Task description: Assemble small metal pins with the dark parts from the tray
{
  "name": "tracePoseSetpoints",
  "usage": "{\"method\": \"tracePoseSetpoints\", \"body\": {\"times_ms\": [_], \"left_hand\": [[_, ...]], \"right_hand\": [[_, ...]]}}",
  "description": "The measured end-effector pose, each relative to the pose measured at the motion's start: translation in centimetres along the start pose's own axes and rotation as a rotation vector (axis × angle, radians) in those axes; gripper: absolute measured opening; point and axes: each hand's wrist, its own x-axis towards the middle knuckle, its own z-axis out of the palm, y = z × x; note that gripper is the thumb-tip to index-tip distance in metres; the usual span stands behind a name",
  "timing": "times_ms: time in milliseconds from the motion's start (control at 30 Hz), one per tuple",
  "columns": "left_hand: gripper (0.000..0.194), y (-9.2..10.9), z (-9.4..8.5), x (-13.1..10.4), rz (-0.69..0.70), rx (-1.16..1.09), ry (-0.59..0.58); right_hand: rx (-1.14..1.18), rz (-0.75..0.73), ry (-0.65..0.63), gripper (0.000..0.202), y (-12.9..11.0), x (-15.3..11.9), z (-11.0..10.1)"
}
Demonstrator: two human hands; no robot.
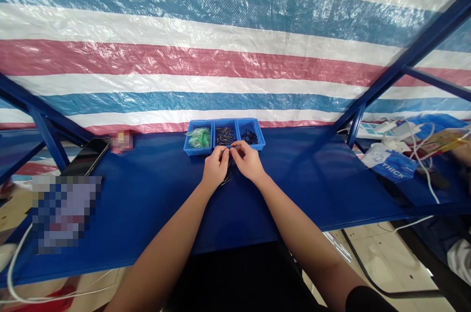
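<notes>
Hands meet just before the blue trays.

The left hand [215, 167] and right hand [248, 161] pinch a tiny part [230, 151], too small to identify, just short of the trays [224, 138] near the tabletop's [147, 204] far edge; bare surface lies either side.

Both forearms are showing bare from wrist to elbow. The left hand [215, 167] and the right hand [249, 161] are wearing no gloves, rings or watch. A black sleeve [368, 299] is covering the right upper arm at the frame's lower edge.
</notes>
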Motion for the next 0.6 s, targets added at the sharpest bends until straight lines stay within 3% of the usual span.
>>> {"method": "tracePoseSetpoints", "body": {"times_ms": [600], "left_hand": [[0.028, 0.02, 0.0, 0.07, -0.005, 0.013, -0.006]], "right_hand": [[-0.002, 0.007, -0.008, 0.022, -0.2, -0.04, -0.06]]}}
